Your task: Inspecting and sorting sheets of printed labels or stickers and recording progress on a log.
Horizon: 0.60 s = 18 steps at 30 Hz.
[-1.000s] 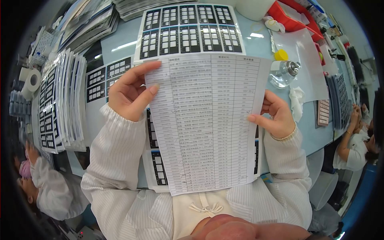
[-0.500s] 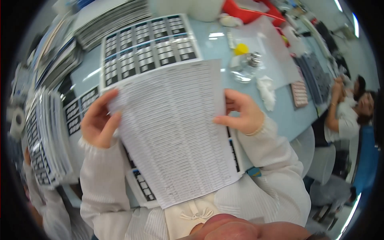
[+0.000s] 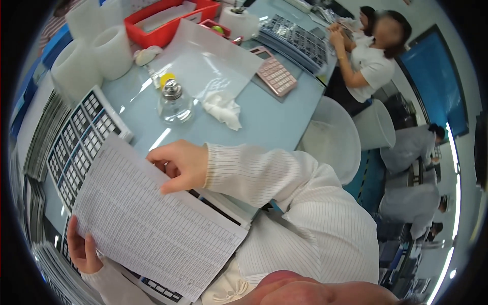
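Observation:
A white printed sheet [image 3: 157,218], covered with rows of a table, is held up before my body and tilted in view. My left hand [image 3: 84,249] grips its left edge, fingers behind and thumb in front. At the opposite edge my right hand [image 3: 180,165] pinches the paper between thumb and curled fingers. Whether it is one sheet or several cannot be told. Beneath the paper lie panels with black and white squares; one such panel [image 3: 84,137] shows beyond its upper left edge. The lower panels are mostly hidden by the sheet.
A glass pump bottle [image 3: 174,104], crumpled tissue [image 3: 223,108], translucent sheet [image 3: 203,61] and pink calculator [image 3: 274,76] lie on the blue table. Behind are a red tray [image 3: 147,23] and white rolls [image 3: 76,68]. Panel stacks [image 3: 38,142] stand left. A co-worker [image 3: 373,56] sits at the right.
My view has swung to the right, so the sheet and both hands now appear further left and the paper looks turned. Both hands still hold the sheet.

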Each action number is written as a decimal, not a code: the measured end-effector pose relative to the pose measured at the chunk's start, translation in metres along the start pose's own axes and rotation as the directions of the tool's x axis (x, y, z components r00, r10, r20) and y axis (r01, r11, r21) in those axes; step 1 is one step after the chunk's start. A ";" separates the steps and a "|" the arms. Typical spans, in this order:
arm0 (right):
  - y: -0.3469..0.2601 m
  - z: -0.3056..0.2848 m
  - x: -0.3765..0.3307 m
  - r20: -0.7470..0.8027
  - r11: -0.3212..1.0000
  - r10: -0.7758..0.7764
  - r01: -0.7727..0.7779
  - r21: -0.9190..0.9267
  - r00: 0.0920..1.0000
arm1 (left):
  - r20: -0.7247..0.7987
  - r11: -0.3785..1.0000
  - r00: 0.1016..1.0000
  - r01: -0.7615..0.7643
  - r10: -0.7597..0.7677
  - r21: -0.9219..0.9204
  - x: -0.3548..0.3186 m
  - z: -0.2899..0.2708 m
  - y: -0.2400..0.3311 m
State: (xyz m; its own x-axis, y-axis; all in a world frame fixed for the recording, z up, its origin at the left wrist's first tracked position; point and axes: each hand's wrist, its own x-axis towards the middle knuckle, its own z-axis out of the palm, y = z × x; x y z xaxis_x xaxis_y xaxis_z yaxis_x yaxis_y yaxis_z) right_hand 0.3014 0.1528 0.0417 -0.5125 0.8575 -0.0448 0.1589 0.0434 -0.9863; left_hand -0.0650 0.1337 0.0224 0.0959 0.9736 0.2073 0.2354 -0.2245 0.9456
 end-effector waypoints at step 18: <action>-0.005 -0.018 -0.012 0.126 1.000 -0.002 0.003 -0.005 0.992 | 0.073 0.981 0.996 0.056 -0.043 -0.183 -0.004 0.002 -0.012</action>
State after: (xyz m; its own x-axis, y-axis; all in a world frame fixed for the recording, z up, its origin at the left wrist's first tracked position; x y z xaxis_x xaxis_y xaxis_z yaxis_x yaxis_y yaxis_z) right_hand 0.3223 0.1517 0.0496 -0.6152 0.7859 -0.0624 0.1620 0.0486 -0.9856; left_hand -0.0665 0.1321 0.0100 0.1561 0.9766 0.1477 0.0590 -0.1585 0.9856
